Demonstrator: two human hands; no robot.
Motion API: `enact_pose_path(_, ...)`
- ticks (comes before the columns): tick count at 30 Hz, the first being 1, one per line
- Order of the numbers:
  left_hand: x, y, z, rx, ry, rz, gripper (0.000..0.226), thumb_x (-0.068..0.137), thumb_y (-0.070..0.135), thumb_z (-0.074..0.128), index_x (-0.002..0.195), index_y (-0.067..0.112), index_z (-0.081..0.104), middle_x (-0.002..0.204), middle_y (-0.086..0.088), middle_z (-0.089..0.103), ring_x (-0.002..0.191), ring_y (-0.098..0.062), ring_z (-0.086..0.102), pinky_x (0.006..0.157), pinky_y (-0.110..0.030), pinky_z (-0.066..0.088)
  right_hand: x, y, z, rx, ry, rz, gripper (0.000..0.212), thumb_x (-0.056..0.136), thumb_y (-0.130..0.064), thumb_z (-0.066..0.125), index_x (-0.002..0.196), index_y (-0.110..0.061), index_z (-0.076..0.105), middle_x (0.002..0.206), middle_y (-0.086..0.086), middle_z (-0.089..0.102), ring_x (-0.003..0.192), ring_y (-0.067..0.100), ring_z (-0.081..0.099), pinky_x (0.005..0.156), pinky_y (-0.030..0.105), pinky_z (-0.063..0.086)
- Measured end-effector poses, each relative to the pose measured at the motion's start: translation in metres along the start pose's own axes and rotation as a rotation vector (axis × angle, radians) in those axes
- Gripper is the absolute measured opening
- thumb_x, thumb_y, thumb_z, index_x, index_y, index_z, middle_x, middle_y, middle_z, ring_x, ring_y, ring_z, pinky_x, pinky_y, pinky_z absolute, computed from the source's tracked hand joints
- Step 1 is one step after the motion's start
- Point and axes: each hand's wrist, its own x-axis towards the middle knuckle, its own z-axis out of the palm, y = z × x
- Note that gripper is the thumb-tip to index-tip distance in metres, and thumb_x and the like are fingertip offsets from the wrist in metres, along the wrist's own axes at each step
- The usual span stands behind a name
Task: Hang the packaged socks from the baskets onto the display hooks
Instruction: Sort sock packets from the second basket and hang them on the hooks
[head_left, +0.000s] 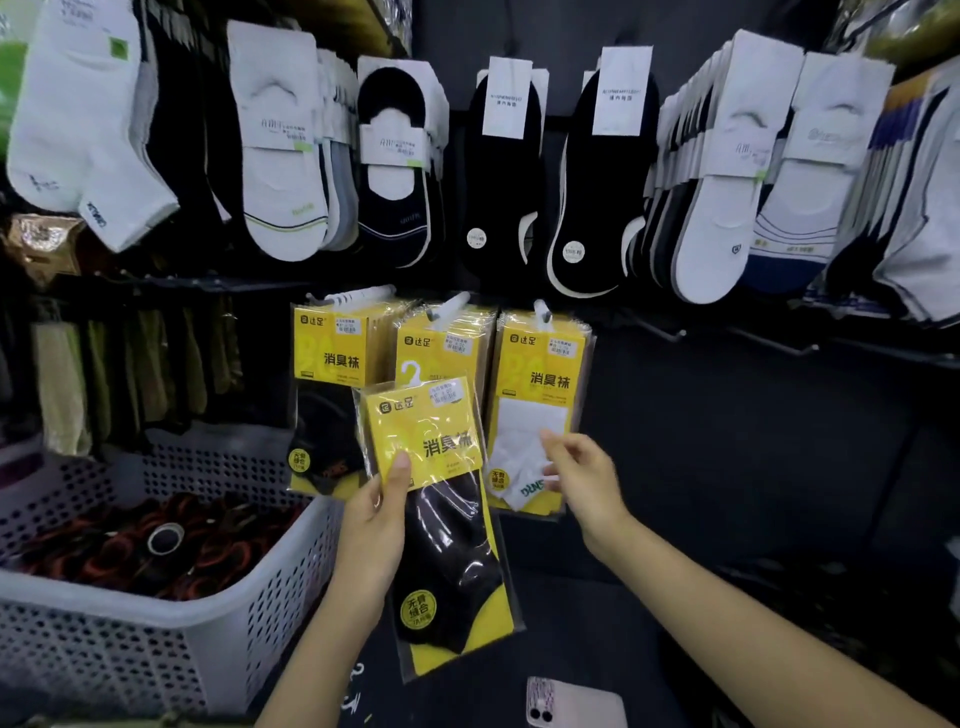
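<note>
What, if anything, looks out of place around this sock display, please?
A smartphone lies loose, camera side up, on the dark surface below the hung yellow sock packs. The sock pack in the left hand is tilted, not yet hooked.

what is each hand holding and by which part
The left hand pinches the yellow packet of black socks at its left edge, thumb on its front; the right hand holds nothing.

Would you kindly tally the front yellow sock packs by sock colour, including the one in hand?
Black socks: 2, left hook's front pack and the held pack in the left hand
White socks: 1, right hook's front pack
Colour hidden: 1, middle hook's front pack
Total: 4
</note>
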Motion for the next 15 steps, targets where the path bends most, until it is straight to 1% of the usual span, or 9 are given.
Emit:
enact_pose_path(1,-0.001,0.000,0.003,-0.007,-0.016,0.005,0.047,0.081,0.059,0.045,0.108,0.027,0.065,0.102,0.018,0.070,0.101,0.007,0.059,0.092,-0.021,0.039,-0.011,-0.004,0.004,0.018,-0.092,0.011,0.022,0.094,-0.032,0.057,0.096,-0.010,0.062,0.089,0.005,0.060,0.076,0.013,0.058,0.067,0.022,0.049)
enact_pose_path(3,-0.004,0.001,0.010,-0.011,-0.066,0.034,0.036,0.084,0.054,0.045,0.101,0.031,0.067,0.096,0.026,0.070,0.094,0.014,0.061,0.082,-0.014,0.039,-0.029,-0.009,0.012,0.032,-0.232,0.013,0.025,0.095,-0.034,0.055,0.100,-0.012,0.065,0.093,0.003,0.067,0.081,0.013,0.063,0.073,0.021,0.051)
enact_pose_path(5,-0.008,0.002,0.016,-0.011,-0.110,0.052,0.032,0.087,0.050,0.045,0.098,0.031,0.068,0.095,0.024,0.071,0.091,0.011,0.063,0.075,-0.009,0.044,-0.042,-0.012,0.017,0.047,-0.300,-0.019,0.024,0.094,-0.033,0.057,0.102,-0.012,0.067,0.099,0.000,0.073,0.090,0.011,0.068,0.076,0.015,0.053)
enact_pose_path(7,-0.010,0.001,0.019,-0.033,-0.132,0.066,0.029,0.088,0.047,0.046,0.097,0.031,0.068,0.093,0.025,0.071,0.088,0.011,0.064,0.068,-0.001,0.044,-0.050,-0.013,0.019,0.122,-0.321,-0.020,0.018,0.094,-0.026,0.058,0.101,-0.012,0.067,0.101,0.002,0.074,0.092,0.012,0.070,0.078,0.017,0.054)
enact_pose_path(9,-0.011,0.000,0.020,-0.054,-0.151,0.073,0.028,0.088,0.047,0.046,0.098,0.031,0.067,0.094,0.025,0.071,0.089,0.011,0.064,0.066,0.001,0.042,-0.054,-0.014,0.018,0.180,-0.308,-0.013,0.015,0.094,-0.022,0.058,0.102,-0.012,0.066,0.100,0.004,0.074,0.090,0.014,0.071,0.076,0.020,0.056)
enact_pose_path(11,-0.011,-0.001,0.020,-0.065,-0.192,0.074,0.033,0.086,0.048,0.046,0.103,0.029,0.068,0.099,0.016,0.073,0.094,0.004,0.066,0.070,-0.005,0.047,-0.054,-0.016,0.015,0.222,-0.268,-0.009,0.016,0.094,-0.022,0.058,0.104,-0.011,0.066,0.097,0.006,0.075,0.089,0.017,0.072,0.079,0.027,0.057)
enact_pose_path(13,-0.010,-0.003,0.021,-0.058,-0.248,0.066,0.036,0.087,0.047,0.043,0.109,0.031,0.065,0.104,0.009,0.073,0.098,-0.004,0.067,0.073,-0.013,0.052,-0.050,-0.018,0.010,0.254,-0.157,-0.029,0.016,0.094,-0.022,0.059,0.102,-0.012,0.067,0.098,0.006,0.075,0.095,0.022,0.071,0.089,0.037,0.055)
enact_pose_path(15,-0.011,-0.007,0.024,-0.049,-0.286,0.062,0.039,0.087,0.049,0.041,0.119,0.036,0.060,0.110,0.009,0.071,0.103,-0.003,0.065,0.078,-0.018,0.053,-0.042,-0.023,0.001,0.289,-0.004,-0.048,0.012,0.094,-0.023,0.059,0.096,-0.014,0.067,0.100,0.007,0.074,0.100,0.026,0.069,0.094,0.043,0.052)
